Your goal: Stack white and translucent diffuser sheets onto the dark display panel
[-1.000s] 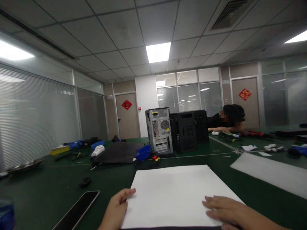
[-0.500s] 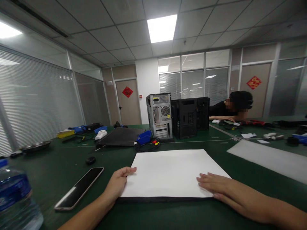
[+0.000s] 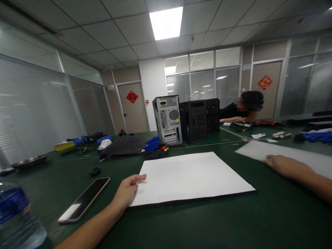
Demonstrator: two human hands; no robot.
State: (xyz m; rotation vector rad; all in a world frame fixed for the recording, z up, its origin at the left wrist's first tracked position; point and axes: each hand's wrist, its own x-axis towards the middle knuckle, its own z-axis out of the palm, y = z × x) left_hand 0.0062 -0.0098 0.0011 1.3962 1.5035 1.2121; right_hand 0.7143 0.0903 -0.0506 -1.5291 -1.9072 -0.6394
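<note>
Hands well apart, a person pins the left edge of a white sheet (image 3: 192, 178) between the thumb and fingers of the left hand (image 3: 126, 192), while the right hand (image 3: 287, 166), fingers curled, meets the near edge of a translucent sheet (image 3: 255, 148), whether gripping it or merely touching cannot be told. Half a second earlier the right hand lay flat across the white sheet's right side, now uncovered to its near corner. The white sheet lies atop a dark layer on the green table (image 3: 207, 224), nearer than an open computer tower (image 3: 169, 121).
</note>
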